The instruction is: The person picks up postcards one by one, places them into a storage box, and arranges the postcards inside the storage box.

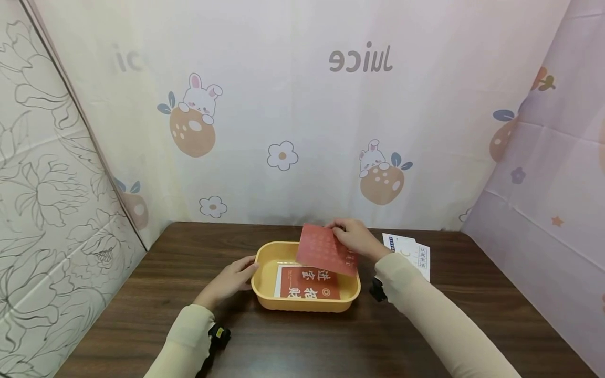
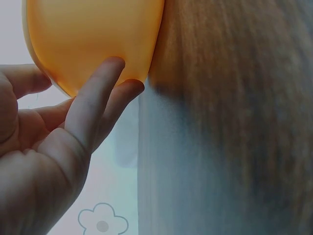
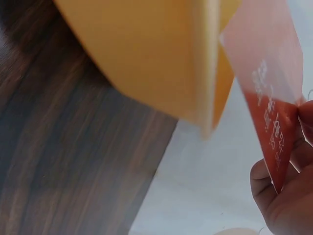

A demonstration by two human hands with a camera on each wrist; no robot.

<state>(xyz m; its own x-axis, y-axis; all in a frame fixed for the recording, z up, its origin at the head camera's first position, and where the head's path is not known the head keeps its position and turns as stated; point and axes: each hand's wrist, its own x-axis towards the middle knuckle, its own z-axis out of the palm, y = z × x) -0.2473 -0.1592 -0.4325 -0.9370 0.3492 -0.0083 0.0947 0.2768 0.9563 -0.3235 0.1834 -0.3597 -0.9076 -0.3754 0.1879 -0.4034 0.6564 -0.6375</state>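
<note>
A yellow plastic basin (image 1: pixel 307 304) with rounded corners stands on the table. My left hand (image 1: pixel 231 281) holds its left end, thumb at the rim and fingers against the outer wall (image 2: pixel 98 29). My right hand (image 1: pixel 356 239) pinches a red card (image 1: pixel 321 248) by its far right edge, thumb on one face and fingers behind. The red card is tilted over the right part of the basin; pale writing shows on it in the right wrist view. Inside the basin lies a red-and-white card (image 1: pixel 295 281) with large white characters, partly hidden by the raised card.
White printed cards (image 1: pixel 411 252) lie overlapping on the dark wooden table (image 1: pixel 302 346), to the right of the basin and beside my right forearm. A patterned curtain (image 1: pixel 283 105) hangs along the table's back edge, with more fabric at both sides.
</note>
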